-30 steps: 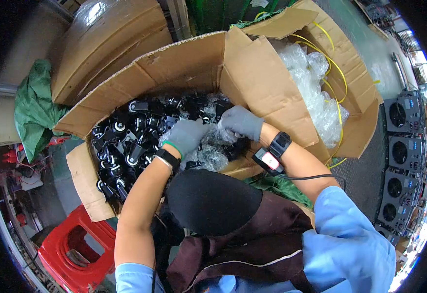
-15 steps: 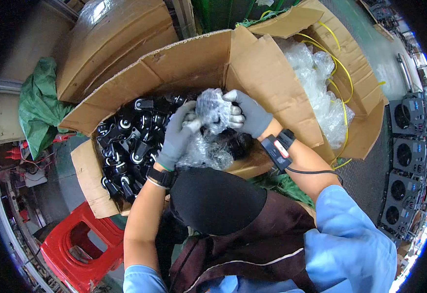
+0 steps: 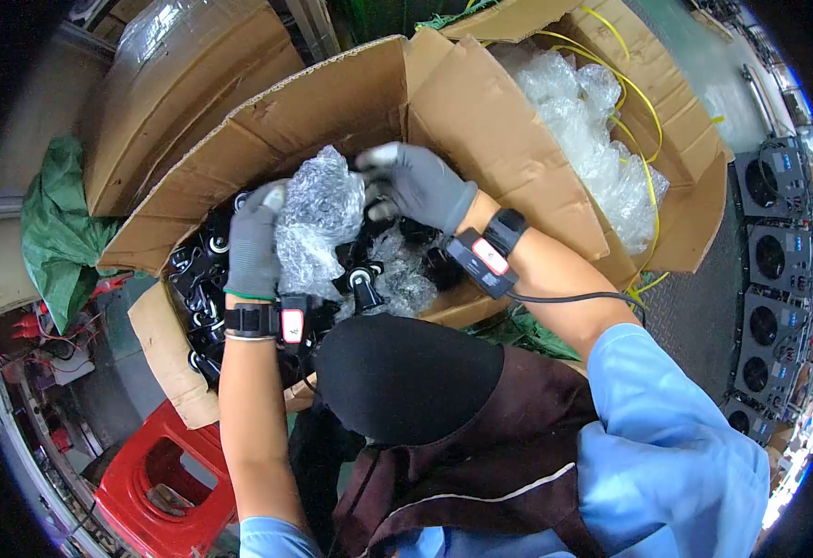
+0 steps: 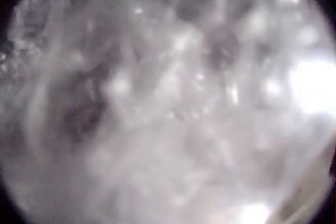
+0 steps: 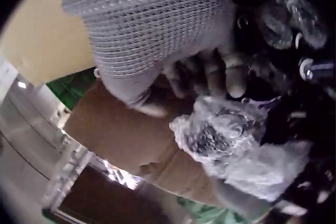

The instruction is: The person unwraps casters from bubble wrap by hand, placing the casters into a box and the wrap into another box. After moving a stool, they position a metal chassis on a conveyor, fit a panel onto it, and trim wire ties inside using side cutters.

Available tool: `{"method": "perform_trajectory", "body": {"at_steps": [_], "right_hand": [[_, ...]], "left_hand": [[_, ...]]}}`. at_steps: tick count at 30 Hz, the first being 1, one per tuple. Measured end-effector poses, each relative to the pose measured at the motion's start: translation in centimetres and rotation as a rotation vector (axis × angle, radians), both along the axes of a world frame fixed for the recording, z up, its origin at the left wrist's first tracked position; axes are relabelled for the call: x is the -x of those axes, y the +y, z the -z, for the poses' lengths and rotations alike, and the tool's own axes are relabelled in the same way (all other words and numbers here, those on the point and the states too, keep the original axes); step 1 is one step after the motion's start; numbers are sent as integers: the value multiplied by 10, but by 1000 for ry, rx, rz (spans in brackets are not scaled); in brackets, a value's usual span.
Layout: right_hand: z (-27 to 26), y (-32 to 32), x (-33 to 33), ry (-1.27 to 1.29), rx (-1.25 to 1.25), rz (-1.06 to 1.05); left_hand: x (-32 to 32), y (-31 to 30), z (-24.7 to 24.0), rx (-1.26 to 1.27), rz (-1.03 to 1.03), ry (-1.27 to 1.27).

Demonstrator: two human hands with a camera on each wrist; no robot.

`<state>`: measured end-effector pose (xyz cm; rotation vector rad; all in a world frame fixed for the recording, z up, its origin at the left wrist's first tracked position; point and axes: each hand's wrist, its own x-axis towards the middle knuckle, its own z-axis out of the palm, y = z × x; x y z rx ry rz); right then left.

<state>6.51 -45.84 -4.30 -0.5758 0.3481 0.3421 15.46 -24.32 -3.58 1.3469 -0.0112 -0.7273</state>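
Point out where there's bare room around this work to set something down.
The dark floor between the plastic-filled carton and the stacked fan units looks bare; so does the greenish floor beyond that carton. Crowded: the caster carton, packed with black casters and clear plastic wrap; the left hand grips some wrap, the right hand hovers beside it.

Grey knitted gloves (image 5: 152,35) cover the left hand (image 3: 256,244) and the right hand (image 3: 417,186), with green edging (image 3: 248,297) at the left cuff. Black wrist straps (image 3: 507,231) carry dark camera modules (image 3: 482,262) bearing white-and-red labels; a black cable (image 3: 569,297) trails from the right one. Light blue sleeves (image 3: 662,400) show beside a dark maroon garment (image 3: 481,451) crossed by white piping (image 3: 508,499).
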Motion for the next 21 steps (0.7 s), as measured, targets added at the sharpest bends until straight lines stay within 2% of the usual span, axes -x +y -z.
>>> {"method": "perform_trajectory", "body": {"at_steps": [2,3,4,5,6,8,10,11,12,14,15,16,17,18,19,20,21], "right_hand": [[19,-2,13,110,708,-281],[51,2,20,27,1183,-412],[76,8,26,-67,1657,-533],[60,12,28,-109,1605,-764],[44,18,31,-148,1538,-992],[52,33,30,-102,1577,-1042],[70,37,27,-87,1535,-983],[90,35,25,95,1512,-776],[97,28,26,35,1487,-720],[107,33,27,43,1482,-707],[124,45,31,43,1481,-705],[153,62,33,147,1482,-522],[168,69,32,244,1477,-336],[157,67,28,233,1480,-338],[146,67,25,304,1208,-313],[137,67,20,366,933,-283],[139,72,25,369,894,-101]], "left_hand": [[-4,3,-16,-450,45,-536],[-4,2,-23,-454,41,-537],[-6,1,-30,-541,60,-671],[-8,0,-36,-627,84,-807],[-9,-1,-41,-631,89,-809],[-9,-1,-50,-378,-135,-808],[-12,9,-68,-420,-92,-896],[-12,16,-75,-543,-40,-965],[-12,24,-80,-670,11,-1030],[-11,35,-84,-732,8,-1084],[-7,36,-85,-690,61,-1002],[-4,36,-87,-644,112,-919],[-1,31,-97,-725,240,-794],[-7,39,-88,-729,230,-797],[-19,56,-70,-736,165,-842],[-23,58,-72,-742,103,-895],[-22,66,-75,-811,90,-977]]}}
